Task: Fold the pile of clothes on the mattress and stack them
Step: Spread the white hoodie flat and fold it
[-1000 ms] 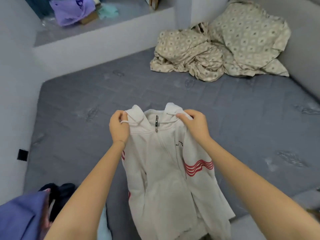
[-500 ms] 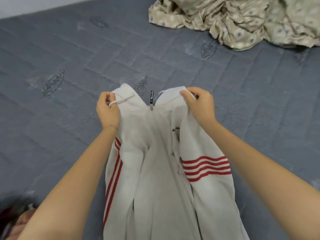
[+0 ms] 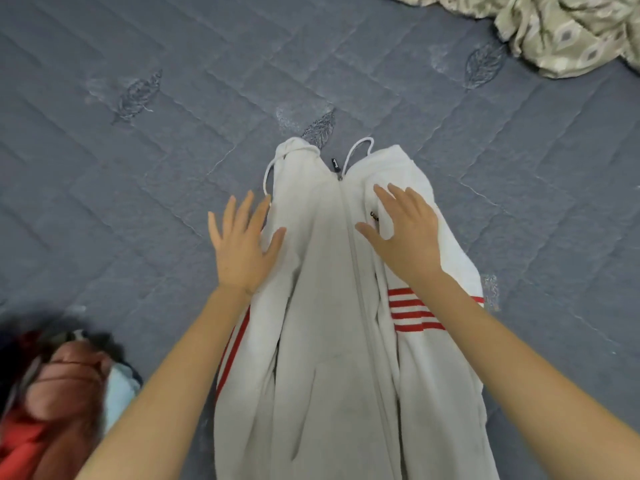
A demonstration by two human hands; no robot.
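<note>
A white zip-up hoodie (image 3: 329,306) with red stripes on its sleeves lies front up on the grey quilted mattress (image 3: 138,168), collar pointing away from me. My left hand (image 3: 242,244) hovers flat at the hoodie's left shoulder edge, fingers spread. Over the right chest, my right hand (image 3: 405,233) is spread with straight fingers touching or just above the cloth. Neither hand holds anything. The pile of clothes (image 3: 59,393), blurred, with red, pink and pale blue pieces, sits at the lower left.
A crumpled beige patterned sheet (image 3: 561,32) lies at the top right of the mattress. Bare mattress stretches to the left of, beyond and to the right of the hoodie.
Both hands gripped the hoodie's collar and held it up; now it lies on the mattress, released, and both hands are flat and spread. The view has tilted further down.
</note>
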